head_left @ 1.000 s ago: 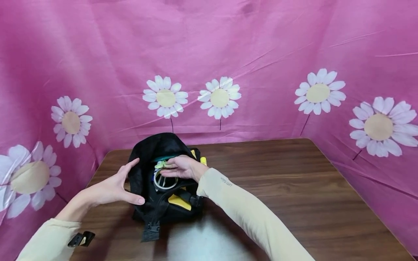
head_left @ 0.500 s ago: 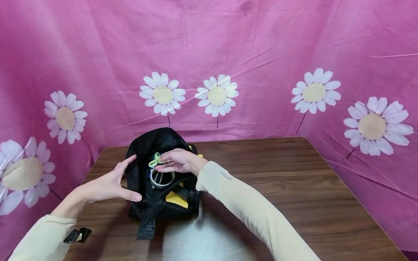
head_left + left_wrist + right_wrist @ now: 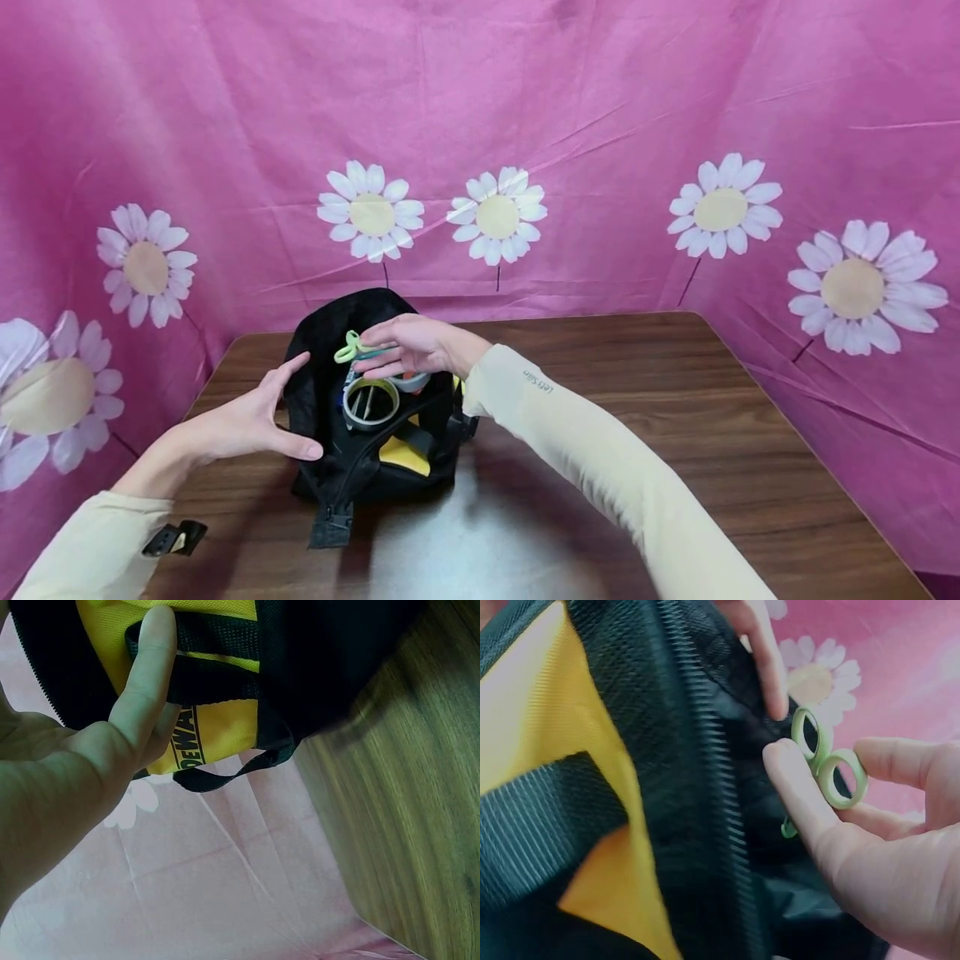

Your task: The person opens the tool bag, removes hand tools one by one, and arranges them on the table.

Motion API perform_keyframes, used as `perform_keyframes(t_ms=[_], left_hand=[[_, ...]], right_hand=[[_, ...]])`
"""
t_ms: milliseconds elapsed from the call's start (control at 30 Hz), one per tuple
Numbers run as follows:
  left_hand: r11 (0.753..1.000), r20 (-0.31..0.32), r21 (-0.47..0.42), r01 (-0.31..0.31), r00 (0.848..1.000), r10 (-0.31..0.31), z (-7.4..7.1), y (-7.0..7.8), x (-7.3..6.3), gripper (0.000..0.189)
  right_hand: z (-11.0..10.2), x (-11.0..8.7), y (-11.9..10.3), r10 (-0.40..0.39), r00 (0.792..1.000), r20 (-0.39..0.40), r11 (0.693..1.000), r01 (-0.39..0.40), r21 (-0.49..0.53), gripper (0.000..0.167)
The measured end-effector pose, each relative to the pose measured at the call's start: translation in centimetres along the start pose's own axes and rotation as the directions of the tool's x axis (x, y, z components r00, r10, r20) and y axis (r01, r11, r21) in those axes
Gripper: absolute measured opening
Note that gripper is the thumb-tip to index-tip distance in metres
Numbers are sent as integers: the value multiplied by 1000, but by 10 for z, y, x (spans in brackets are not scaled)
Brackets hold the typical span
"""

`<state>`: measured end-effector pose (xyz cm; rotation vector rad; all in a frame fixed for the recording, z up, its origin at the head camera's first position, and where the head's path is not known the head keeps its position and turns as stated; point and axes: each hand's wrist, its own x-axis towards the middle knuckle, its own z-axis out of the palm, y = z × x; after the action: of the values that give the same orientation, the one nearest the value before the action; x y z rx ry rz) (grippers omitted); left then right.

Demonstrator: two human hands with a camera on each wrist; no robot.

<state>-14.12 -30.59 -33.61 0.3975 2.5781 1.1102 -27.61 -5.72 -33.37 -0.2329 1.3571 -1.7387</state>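
Black bag, green scissors in hand

Bag (image 3: 341, 471): one, black with yellow panels, left of centre in the lower half of the head view; stands on the brown table (image 3: 675, 433), strap (image 3: 330, 527) hanging at its front. Scissors (image 3: 345, 350): one pair, green loops, at the bag's mouth, just left of the frame's centre; blades not seen. Right hand (image 3: 408, 346): pinches the scissors at the loops, thumb against fingers. Left hand (image 3: 232, 425): lower left, thumb and fingers spread at the bag's side, one finger straight along the yellow panel (image 3: 225, 731), upper middle of the left wrist view. Ring (image 3: 367, 426): one, pale, in the mouth, below the right hand. Cloth (image 3: 600, 92): pink, daisy-printed, across the upper frame.
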Motion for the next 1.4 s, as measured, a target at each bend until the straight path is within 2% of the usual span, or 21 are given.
perform_keyframes(t_ms=[267,467,733,900,1033,1133,1300,1400], left_hand=[[1000,2,-15,-7,1000,7,-2,-2,0,123],[1000,1,-14,-8,1000,8,-2,-2,0,124],[1000,7,-16,7,1000,-7,-1,-2,-3,124],[1000,3,-19,5,1000,-5,-1,-1,-2,124],[1000,3,-17,4,1000,-4,-1,-1,-1,124],[1000,11,-22,7,1000,-7,-2,0,0,124],[999,14,-29,24,1000,-24,-2,-2,-5,121],[1000,16,-25,13,1000,-12,-2,-2,-2,121]], right_hand=[[-10,-29,-31,-44,998,55,992,51,-119,35],[-27,-50,-51,-82,993,89,983,95,-155,37],[-60,-78,-69,-153,988,26,981,155,-119,39],[-85,-96,-76,-204,979,-17,970,200,-139,43],[-106,-105,-73,-248,967,-58,964,240,-116,47],[-120,-110,-64,-273,958,-89,961,269,-56,49],[-138,-108,-36,-289,950,-120,956,293,13,54],[-151,-109,-17,-290,948,-135,955,296,25,59]])
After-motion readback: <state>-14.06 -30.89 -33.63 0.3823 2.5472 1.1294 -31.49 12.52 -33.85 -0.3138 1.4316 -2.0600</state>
